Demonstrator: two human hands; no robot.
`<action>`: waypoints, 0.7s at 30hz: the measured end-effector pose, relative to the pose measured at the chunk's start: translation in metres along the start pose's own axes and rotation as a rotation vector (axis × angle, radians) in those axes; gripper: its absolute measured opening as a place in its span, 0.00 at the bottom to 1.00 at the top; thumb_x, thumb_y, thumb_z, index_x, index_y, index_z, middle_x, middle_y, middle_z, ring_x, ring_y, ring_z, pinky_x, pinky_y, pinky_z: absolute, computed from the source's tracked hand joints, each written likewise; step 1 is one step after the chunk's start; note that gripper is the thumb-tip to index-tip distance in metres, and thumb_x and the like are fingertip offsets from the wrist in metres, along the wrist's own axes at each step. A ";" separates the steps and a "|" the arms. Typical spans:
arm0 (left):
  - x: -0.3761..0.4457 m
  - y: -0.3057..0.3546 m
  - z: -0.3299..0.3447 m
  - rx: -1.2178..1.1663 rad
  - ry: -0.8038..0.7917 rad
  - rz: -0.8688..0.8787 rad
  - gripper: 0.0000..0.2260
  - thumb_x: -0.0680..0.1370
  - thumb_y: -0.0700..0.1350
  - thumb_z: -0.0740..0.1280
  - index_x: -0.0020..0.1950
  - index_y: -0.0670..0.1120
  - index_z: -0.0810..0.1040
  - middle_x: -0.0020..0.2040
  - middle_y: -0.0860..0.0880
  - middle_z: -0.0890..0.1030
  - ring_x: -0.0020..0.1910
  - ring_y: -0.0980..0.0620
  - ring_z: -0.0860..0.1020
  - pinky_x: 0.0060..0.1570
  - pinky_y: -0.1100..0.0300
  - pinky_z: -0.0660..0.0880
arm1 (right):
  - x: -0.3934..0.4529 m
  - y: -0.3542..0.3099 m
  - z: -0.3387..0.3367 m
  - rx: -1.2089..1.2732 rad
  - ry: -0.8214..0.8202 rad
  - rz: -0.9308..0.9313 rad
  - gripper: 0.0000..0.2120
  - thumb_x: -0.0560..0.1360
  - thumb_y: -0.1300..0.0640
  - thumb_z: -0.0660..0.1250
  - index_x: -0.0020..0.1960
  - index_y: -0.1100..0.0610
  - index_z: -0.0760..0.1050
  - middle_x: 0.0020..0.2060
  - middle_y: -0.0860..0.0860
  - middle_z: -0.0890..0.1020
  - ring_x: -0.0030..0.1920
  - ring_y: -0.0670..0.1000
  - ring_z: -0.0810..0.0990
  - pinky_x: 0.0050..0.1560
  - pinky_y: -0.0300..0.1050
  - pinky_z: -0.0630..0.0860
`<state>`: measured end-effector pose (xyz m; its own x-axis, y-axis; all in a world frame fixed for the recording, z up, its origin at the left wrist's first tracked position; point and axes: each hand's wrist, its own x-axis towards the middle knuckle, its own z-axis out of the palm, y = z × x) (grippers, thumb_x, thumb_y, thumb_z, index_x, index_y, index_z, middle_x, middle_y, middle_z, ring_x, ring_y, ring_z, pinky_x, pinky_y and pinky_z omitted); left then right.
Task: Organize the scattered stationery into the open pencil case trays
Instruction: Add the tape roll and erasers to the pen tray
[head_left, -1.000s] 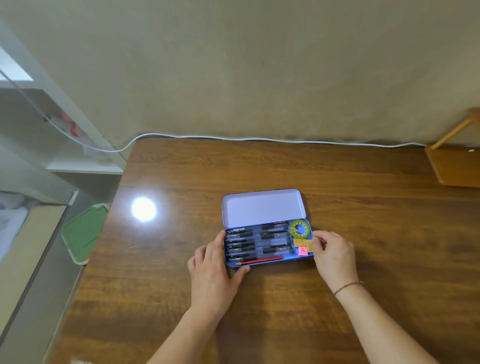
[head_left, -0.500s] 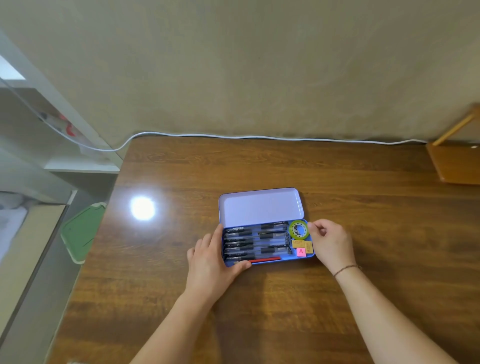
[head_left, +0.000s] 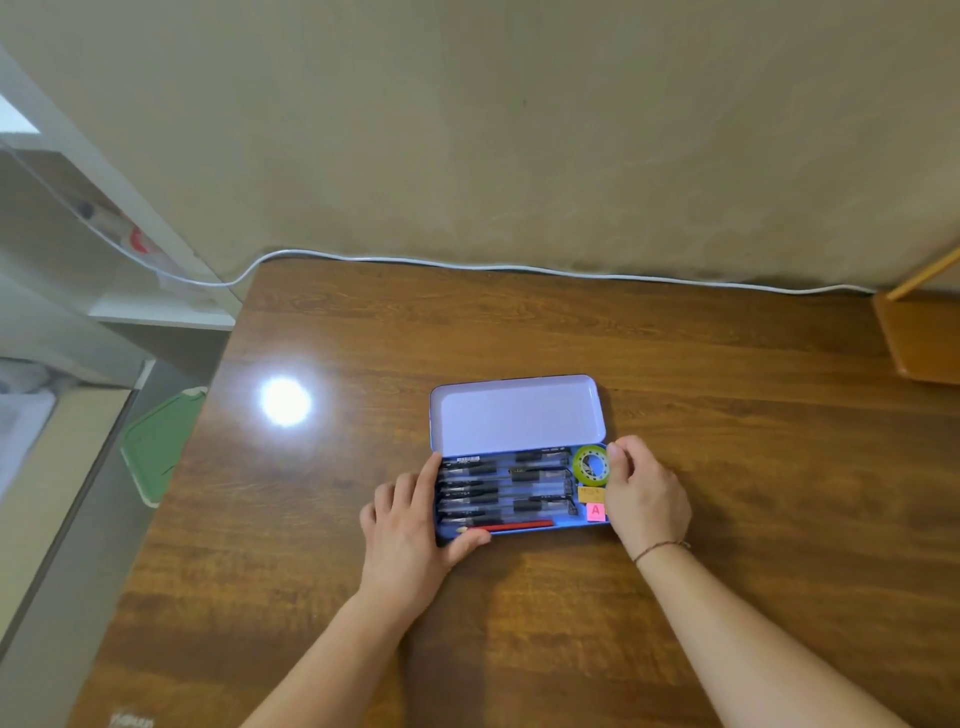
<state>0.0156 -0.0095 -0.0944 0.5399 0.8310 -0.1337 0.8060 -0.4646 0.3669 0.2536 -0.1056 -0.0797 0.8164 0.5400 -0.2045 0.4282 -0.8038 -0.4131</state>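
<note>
A blue pencil case (head_left: 519, 532) lies open in the middle of the wooden table, its pale lid (head_left: 517, 413) tipped back. Several black pens (head_left: 504, 488) lie in rows inside, with a red pencil (head_left: 511, 526) along the front. At the case's right end sit a green tape roll (head_left: 591, 464), a yellow eraser (head_left: 591, 493) and a pink note marked A (head_left: 595, 511). My left hand (head_left: 410, 525) grips the case's left end, thumb over the front corner. My right hand (head_left: 644, 493) holds the right end, fingers curled beside the tape roll.
A white cable (head_left: 519, 267) runs along the table's far edge against the wall. An orange wooden stand (head_left: 919, 338) sits at the far right. A green board (head_left: 156, 447) leans below the table's left edge. A lamp glare (head_left: 284, 401) shines on the tabletop.
My right hand slid from the case's front right corner toward the back, up beside the tape roll. My left hand stays on the left end.
</note>
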 end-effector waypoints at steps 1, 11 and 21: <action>-0.001 0.000 -0.002 -0.034 -0.012 -0.007 0.44 0.68 0.78 0.51 0.76 0.52 0.60 0.59 0.53 0.74 0.56 0.48 0.69 0.55 0.50 0.65 | 0.002 0.003 0.000 0.014 -0.026 -0.012 0.13 0.81 0.46 0.52 0.45 0.50 0.69 0.34 0.48 0.78 0.32 0.47 0.75 0.27 0.39 0.64; 0.054 0.022 -0.026 -1.007 -0.055 -0.586 0.39 0.71 0.77 0.49 0.68 0.51 0.72 0.66 0.52 0.78 0.66 0.48 0.74 0.67 0.45 0.68 | 0.049 -0.034 -0.038 0.407 -0.331 0.077 0.27 0.80 0.38 0.49 0.50 0.58 0.76 0.44 0.56 0.81 0.39 0.50 0.75 0.41 0.49 0.73; 0.025 0.019 -0.034 -1.092 0.272 -0.438 0.20 0.78 0.61 0.57 0.53 0.47 0.81 0.44 0.50 0.82 0.49 0.48 0.79 0.50 0.57 0.72 | -0.009 0.009 -0.038 0.668 -0.058 0.029 0.22 0.77 0.38 0.57 0.37 0.52 0.77 0.37 0.48 0.82 0.43 0.52 0.80 0.44 0.50 0.73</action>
<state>0.0366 0.0128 -0.0590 0.0975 0.9515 -0.2917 0.2070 0.2673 0.9411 0.2644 -0.1270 -0.0479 0.7937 0.5481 -0.2640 0.0589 -0.5012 -0.8633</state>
